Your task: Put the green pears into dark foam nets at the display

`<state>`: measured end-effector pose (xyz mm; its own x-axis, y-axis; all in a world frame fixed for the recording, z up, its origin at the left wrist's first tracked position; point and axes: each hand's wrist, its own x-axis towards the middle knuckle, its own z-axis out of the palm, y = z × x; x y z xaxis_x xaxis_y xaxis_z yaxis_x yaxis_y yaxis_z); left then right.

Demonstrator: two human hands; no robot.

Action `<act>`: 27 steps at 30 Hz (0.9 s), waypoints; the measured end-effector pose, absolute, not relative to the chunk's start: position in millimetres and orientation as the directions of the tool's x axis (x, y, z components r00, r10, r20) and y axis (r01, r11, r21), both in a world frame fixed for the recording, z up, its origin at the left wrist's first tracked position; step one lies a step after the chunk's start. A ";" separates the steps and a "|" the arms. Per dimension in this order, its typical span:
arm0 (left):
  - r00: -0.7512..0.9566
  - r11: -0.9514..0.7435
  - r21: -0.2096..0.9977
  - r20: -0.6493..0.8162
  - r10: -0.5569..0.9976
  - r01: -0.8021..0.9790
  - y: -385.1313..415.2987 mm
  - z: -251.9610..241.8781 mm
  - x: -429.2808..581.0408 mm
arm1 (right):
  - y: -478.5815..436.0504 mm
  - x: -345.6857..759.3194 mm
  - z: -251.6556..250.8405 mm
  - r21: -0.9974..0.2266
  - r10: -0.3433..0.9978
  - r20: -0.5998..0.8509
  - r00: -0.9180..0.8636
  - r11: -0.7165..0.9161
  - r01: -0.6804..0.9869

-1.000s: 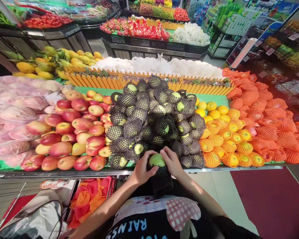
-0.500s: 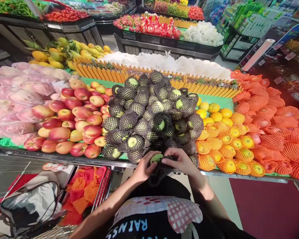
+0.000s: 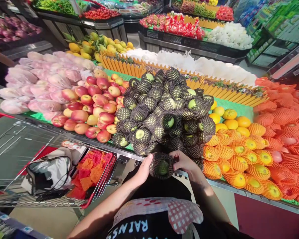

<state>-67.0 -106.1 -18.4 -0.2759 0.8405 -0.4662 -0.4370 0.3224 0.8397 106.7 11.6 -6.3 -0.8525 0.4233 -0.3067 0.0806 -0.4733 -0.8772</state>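
Hands meet at the near edge of the fruit surface (image 3: 64, 131), both closed around one green fruit in a black mesh sleeve (image 3: 161, 165). The left hand (image 3: 143, 170) cups its left side with the fingers spread over the netting, and the right hand (image 3: 184, 162) grips its right side from above, fingertips pressed into the mesh. The sleeve covers nearly all of the fruit (only a small patch of green shows through the middle). The fruit is lifted just clear of the surface edge, directly in front of the person's chest.

Just beyond the hands rises a heap of the same black-netted green fruits (image 3: 164, 113), its lowest ones almost touching the held one. To the left of the hands, past that heap, lie bare red and yellow apples (image 3: 94, 106), and further left pale fruits wrapped in pink film (image 3: 37, 79). To the right of the hands sit oranges in orange foam netting (image 3: 239, 156), with a few bare ones behind them. Below and to the left of the left hand stands a shopping cart (image 3: 99, 186) holding loose orange netting (image 3: 89, 169) and a white bag (image 3: 52, 169).
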 end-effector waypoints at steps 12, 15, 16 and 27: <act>-0.276 0.297 0.705 -0.576 0.769 -0.644 -94.9 -22.3 -78.9 | -10.3 107.8 -27.8 -0.986 0.764 -0.157 -0.626 -0.157 0.056; -0.295 0.319 0.810 -0.499 0.814 -0.492 -84.7 -27.8 -88.0 | -24.1 119.0 -4.7 -0.996 0.911 -0.007 -0.413 0.029 0.080; -0.291 0.324 0.843 -0.469 0.834 -0.430 -80.9 -27.4 -90.7 | -30.8 122.4 6.9 -0.988 0.930 0.080 -0.359 0.122 0.096; -0.008 0.231 0.973 -0.231 0.973 -0.001 -58.3 3.8 -127.2 | -78.7 76.8 56.0 -0.744 0.813 0.521 -0.259 0.581 0.329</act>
